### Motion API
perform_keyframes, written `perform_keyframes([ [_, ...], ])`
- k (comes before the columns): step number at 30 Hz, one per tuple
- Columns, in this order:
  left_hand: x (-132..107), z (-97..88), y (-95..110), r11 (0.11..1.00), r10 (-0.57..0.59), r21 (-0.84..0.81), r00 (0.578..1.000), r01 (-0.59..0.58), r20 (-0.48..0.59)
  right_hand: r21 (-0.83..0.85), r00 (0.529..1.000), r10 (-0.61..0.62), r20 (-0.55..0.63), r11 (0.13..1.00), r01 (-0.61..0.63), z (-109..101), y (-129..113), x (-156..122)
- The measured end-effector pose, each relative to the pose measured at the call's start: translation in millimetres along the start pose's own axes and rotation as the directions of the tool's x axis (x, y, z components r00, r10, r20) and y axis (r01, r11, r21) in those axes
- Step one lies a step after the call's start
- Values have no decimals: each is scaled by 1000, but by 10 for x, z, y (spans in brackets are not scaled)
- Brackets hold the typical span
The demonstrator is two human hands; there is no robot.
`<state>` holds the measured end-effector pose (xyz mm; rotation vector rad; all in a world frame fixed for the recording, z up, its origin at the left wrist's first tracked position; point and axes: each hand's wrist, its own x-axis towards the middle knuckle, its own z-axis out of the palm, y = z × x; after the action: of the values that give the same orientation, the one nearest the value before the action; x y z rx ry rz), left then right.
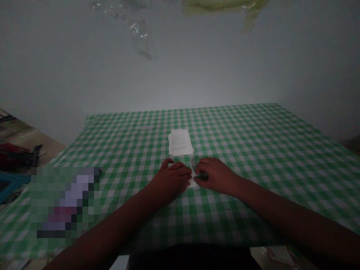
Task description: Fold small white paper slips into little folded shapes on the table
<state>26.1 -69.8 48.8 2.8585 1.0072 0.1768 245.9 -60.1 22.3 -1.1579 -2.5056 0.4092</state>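
Note:
A small white paper (192, 183) with dark marks lies near the table's front, between my two hands and partly hidden by them. My left hand (176, 178) comes from the left, its fingers bent and closed on the paper's left side. On the other side, my right hand (215, 173) is closed round a short dark pen (202, 176), which leans over the paper. The tip of the pen is too dim to make out. Just beyond both hands sits a small stack of printed sheets (180, 143), its edges slightly uneven.
A green and white checked cloth (242, 138) covers the table, which meets a pale wall (197, 71). At the left lies a flat pixelated object (71, 202) with a dark edge. Clear plastic (140, 35) hangs on the wall. Red and blue items (14, 157) are beyond the table's left edge.

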Motion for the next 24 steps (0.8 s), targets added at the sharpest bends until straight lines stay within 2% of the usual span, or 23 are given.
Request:
perform_keyframes([
  [10, -19, 67, -102, 1000, 14, -27, 1000, -14, -1, 75, 999, -5, 35, 997, 2, -91, -39, -84],
  [15, -4, 71, -121, 999, 39, -20, 999, -38, 30, 124, 1000, 16, -16, 992, -14, -78, 26, -46],
  [19, 3, 52, -96, 999, 45, -17, 999, -44, 22, 78, 998, 34, -47, 997, -31, -18, -1, -25],
  [24, -5, 58, -83, 999, 37, -13, 999, -38, -29, -46, 987, 124, -103, 991, -130, 70, -136, -26],
])
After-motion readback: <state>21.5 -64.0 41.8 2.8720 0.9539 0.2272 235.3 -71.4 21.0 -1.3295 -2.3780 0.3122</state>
